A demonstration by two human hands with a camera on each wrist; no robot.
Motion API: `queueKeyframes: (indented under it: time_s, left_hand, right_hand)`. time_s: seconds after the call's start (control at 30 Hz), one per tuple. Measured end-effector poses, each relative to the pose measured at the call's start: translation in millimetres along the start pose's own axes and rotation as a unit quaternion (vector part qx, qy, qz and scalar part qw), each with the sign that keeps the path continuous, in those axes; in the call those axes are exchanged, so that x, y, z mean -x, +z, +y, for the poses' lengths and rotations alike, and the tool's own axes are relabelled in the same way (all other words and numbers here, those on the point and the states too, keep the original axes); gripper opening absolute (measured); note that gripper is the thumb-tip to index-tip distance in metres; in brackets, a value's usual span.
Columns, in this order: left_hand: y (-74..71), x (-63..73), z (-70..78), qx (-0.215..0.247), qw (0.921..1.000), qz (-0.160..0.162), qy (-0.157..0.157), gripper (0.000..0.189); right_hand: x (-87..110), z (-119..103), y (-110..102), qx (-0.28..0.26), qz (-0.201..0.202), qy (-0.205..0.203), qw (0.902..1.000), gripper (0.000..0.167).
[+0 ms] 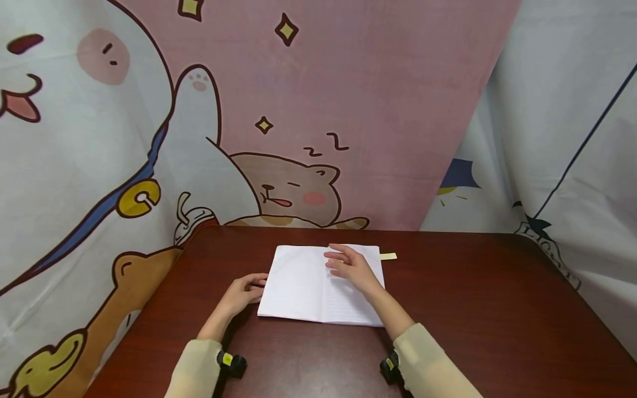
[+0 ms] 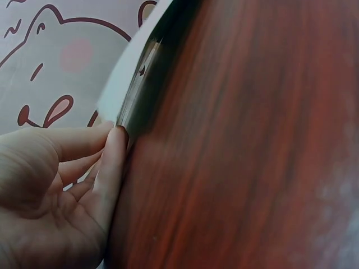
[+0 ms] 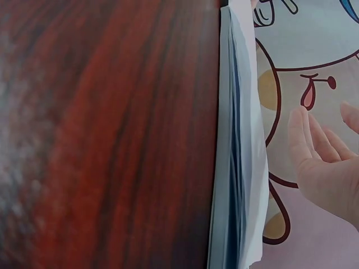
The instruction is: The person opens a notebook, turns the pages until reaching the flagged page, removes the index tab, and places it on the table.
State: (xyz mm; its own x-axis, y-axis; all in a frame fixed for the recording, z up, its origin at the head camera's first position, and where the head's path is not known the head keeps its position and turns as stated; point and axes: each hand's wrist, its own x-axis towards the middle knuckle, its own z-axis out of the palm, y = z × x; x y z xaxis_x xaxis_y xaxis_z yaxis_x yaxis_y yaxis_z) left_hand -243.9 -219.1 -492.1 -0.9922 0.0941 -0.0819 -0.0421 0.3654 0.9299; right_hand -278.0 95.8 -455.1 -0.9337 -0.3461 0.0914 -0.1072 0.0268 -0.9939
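Observation:
A notebook (image 1: pixel 293 284) lies spread on the table, showing two white, faintly lined pages. At its left edge my left hand (image 1: pixel 240 296) pinches the side of the notebook; in the left wrist view the thumb and index fingertips (image 2: pixel 116 137) meet at that edge. My right hand (image 1: pixel 350 265) is over the right page near the centre fold, holding nothing, its fingers loosely extended and spread. From the right wrist view, this hand (image 3: pixel 328 162) stands above the page, and the notebook's stacked sheets (image 3: pixel 238 145) show from the side.
A pale yellow tab (image 1: pixel 389 256) sticks out from the notebook's upper right edge. The dark reddish-brown wooden table (image 1: pixel 497 309) reaches back to a cartoon-printed cloth (image 1: pixel 398 110). Black wrist cameras (image 1: pixel 233 365) sit at both light sleeves.

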Motion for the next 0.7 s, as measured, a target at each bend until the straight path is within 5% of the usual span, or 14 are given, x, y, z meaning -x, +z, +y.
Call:
queueKeyframes:
  time_s: [0.7]
  left_hand:
    - [-1.6, -0.1, -0.6, 0.013, 0.9999, 0.001, -0.005, 0.045]
  right_hand:
    - [4.3, 2, -20, 0.007, 0.035, 0.006, 0.9993, 0.048]
